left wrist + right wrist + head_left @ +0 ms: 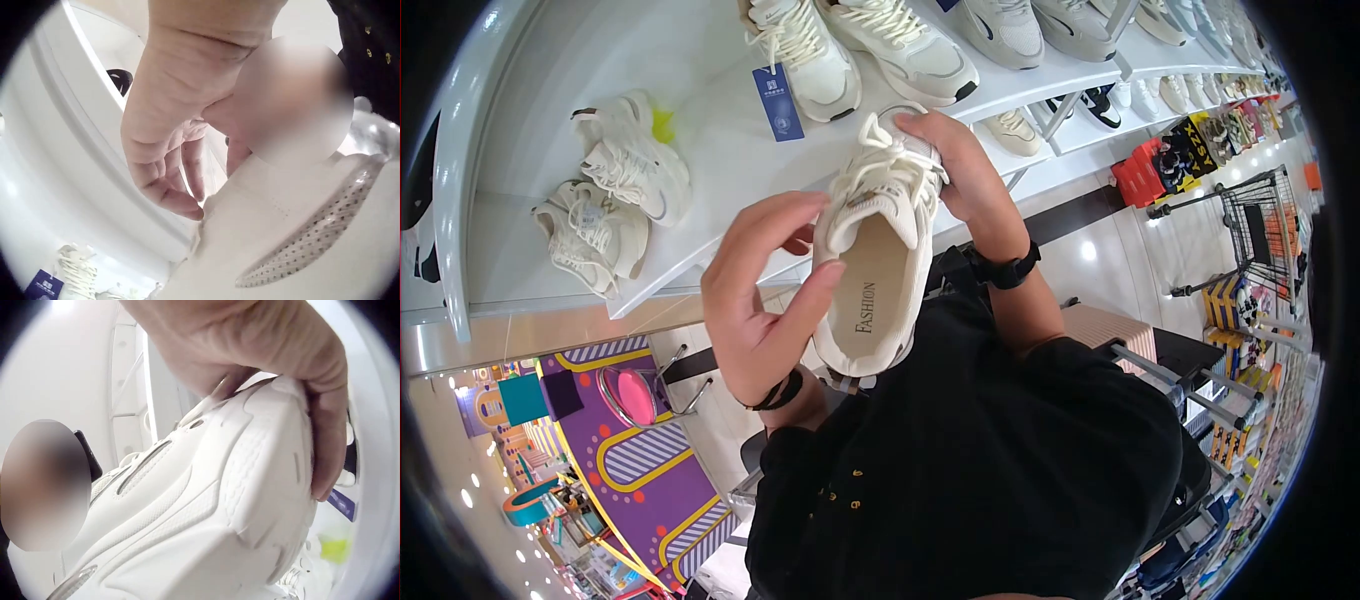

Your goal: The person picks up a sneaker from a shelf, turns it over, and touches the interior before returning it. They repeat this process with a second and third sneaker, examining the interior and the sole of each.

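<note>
A cream sneaker [868,290] with tied laces and "FASHION" printed on its insole is held up in front of the chest, its opening facing the head camera. My right hand [965,175] grips its toe end, thumb on top; in the right wrist view those fingers [328,437] wrap over the toe. My left hand [750,290] is beside the collar, fingers loosely bent and spread, with thumb and index finger at the rim. In the left wrist view, a fingertip [190,209] comes right to the sneaker's edge, and a dotted clear inset [312,231] shows on its side.
White shelves carry more pale sneakers [810,60], one with a blue tag [778,103]. Another pair [615,190] stands at the left. A shopping cart [1255,230] stands on the aisle floor at right, and a pink suitcase [1110,330] is close behind the right arm.
</note>
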The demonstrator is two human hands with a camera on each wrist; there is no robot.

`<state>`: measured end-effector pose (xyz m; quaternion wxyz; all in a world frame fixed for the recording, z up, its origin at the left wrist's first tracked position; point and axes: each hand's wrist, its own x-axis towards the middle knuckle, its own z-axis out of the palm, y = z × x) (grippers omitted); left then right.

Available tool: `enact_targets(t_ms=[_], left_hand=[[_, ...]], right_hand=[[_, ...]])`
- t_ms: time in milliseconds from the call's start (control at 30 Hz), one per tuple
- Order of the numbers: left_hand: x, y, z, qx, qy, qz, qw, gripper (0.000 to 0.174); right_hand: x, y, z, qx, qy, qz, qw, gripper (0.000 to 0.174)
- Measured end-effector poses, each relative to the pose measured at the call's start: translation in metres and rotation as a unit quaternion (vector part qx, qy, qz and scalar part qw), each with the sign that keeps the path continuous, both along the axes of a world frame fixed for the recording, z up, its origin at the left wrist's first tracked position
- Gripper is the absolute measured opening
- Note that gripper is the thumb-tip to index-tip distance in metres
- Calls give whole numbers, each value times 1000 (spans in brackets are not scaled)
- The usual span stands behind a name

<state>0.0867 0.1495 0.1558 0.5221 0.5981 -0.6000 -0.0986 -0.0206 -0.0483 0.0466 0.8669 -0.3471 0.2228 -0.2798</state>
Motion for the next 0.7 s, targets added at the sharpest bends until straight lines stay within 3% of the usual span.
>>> enact_targets(t_ms=[100,300,367,600,700], left_hand=[[-11,-9,1,14,-15,31,999,33],[-17,-17,-3,-19,-134,107,985,31],[-19,-17,-1,-21,-133,99,986,31],[-21,-28,-7,-73,-83,114,987,26],[-24,-30,0,-27,-23,129,991,25]], right_hand=[[-5,1,3,-30,0,-18,999,37],[-9,2,7,-64,26,-14,998,41],[-11,3,9,-80,30,32,996,43],[-6,-1,1,-89,-2,40,995,42],[-4,-1,0,-32,1,41,999,38]])
